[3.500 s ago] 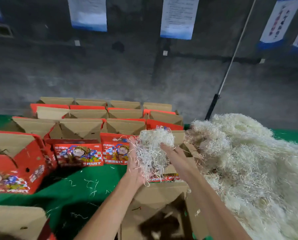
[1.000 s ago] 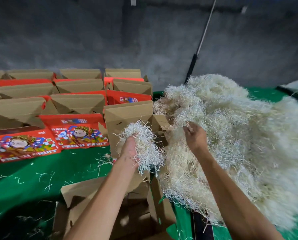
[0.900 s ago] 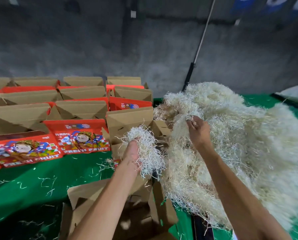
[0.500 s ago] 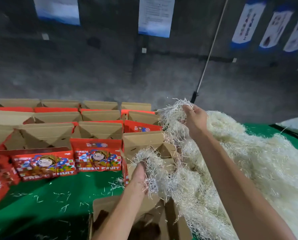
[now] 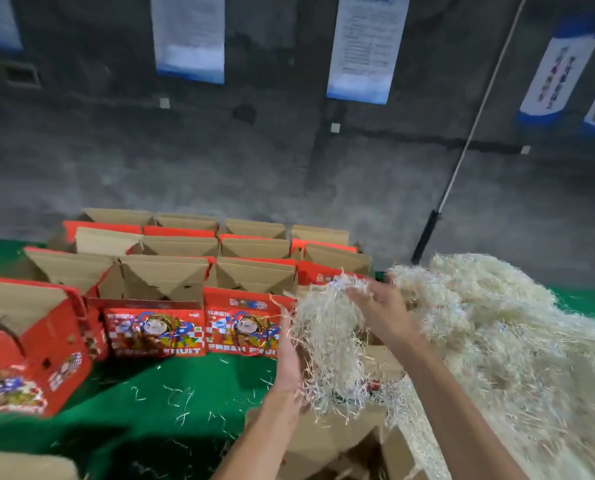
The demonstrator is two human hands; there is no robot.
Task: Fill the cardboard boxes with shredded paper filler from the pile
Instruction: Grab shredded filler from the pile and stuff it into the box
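Note:
A clump of pale shredded paper (image 5: pixel 327 341) hangs between my two hands above an open cardboard box (image 5: pixel 334 445) at the bottom centre. My left hand (image 5: pixel 289 355) cups the clump from the left, fingers nearly straight. My right hand (image 5: pixel 379 306) grips the top of the clump with curled fingers. The large pile of shredded paper (image 5: pixel 517 348) covers the right side of the green table (image 5: pixel 171 386). Rows of open red fruit boxes (image 5: pixel 154 327) with brown flaps stand to the left and behind.
A red box (image 5: pixel 22 348) stands at the near left, and a brown flap shows at the bottom left corner. A pole (image 5: pixel 462 147) leans on the grey wall behind the pile. Loose paper strands lie scattered on the green cloth.
My right hand has come down and left from the pile with a bunch of paper, joining it to the clump at my left hand. The view has tilted up.

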